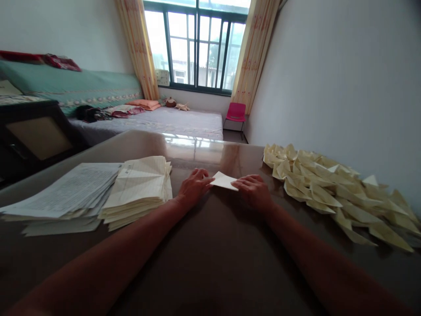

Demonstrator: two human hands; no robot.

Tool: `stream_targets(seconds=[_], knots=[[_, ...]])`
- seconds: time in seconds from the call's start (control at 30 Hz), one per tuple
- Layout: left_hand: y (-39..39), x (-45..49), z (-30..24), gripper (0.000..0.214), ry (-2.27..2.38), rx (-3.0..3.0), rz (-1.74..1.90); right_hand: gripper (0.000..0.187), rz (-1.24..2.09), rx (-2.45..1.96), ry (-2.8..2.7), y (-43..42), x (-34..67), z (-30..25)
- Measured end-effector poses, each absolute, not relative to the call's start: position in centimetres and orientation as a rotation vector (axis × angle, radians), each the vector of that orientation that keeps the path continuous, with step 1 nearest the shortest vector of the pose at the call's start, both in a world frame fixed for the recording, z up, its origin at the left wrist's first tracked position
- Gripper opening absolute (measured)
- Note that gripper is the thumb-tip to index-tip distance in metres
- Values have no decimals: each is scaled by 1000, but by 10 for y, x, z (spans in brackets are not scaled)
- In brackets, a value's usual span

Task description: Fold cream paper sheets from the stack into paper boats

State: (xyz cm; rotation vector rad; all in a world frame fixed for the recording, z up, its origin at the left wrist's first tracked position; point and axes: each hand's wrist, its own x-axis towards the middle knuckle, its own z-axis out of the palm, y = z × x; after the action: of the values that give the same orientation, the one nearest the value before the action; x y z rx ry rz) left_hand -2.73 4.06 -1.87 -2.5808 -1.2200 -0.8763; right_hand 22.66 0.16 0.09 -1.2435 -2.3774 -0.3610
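Observation:
A small folded sheet of cream paper [224, 181] is held between my two hands, low over the brown table. My left hand [194, 186] pinches its left corner between thumb and fingers. At the right corner, my right hand [254, 188] grips it with the fingers closed. To the left of my left hand lies a stack of creased, lined paper [136, 186]. Beyond my right hand spreads a heap of folded paper boats [315, 188], pointed and cream-coloured.
The glossy brown table [210, 254] carries all the paper. Printed sheets [72, 188] lie at the far left, beside the lined stack. Behind the table are a bed [184, 120] and a pink chair [236, 112]. A dark cabinet [36, 131] stands at the left.

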Motion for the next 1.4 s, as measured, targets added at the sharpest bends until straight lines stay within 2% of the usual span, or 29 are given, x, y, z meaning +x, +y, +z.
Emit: stream_targets(seconds=[0.13,0.27,0.4,0.53,0.6,0.77,0.87,1.07,1.23,1.4], knots=[[35,-22,-20,29,-1066,-2751,-897,23,-526,-1278,-2500,-13,213,14],[27,-18,-19,26,-895,-2927,-808,20,-400,-1116,-2640,-21,199,27],[22,-18,-15,27,-845,-2953,-712,33,12,-1076,-2735,-12,211,33],[20,-19,-7,26,-779,-3035,-651,21,680,-1054,-2650,5,238,28],[20,-21,-2,25,-752,-3116,-655,25,931,-1050,-2511,12,247,21],[23,-34,10,21,-748,-3222,-572,38,1254,-1068,-2087,22,243,-1],[25,-39,12,22,-787,-3171,-535,35,1091,-1182,-1993,24,232,-9],[25,-44,16,25,-808,-3113,-443,29,378,-1539,-2044,26,216,-18],[24,-49,22,30,-794,-3125,-372,26,296,-1599,-2064,25,213,-18],[24,-45,18,33,-1060,-2994,-469,25,281,-1598,-2119,24,212,-17]])
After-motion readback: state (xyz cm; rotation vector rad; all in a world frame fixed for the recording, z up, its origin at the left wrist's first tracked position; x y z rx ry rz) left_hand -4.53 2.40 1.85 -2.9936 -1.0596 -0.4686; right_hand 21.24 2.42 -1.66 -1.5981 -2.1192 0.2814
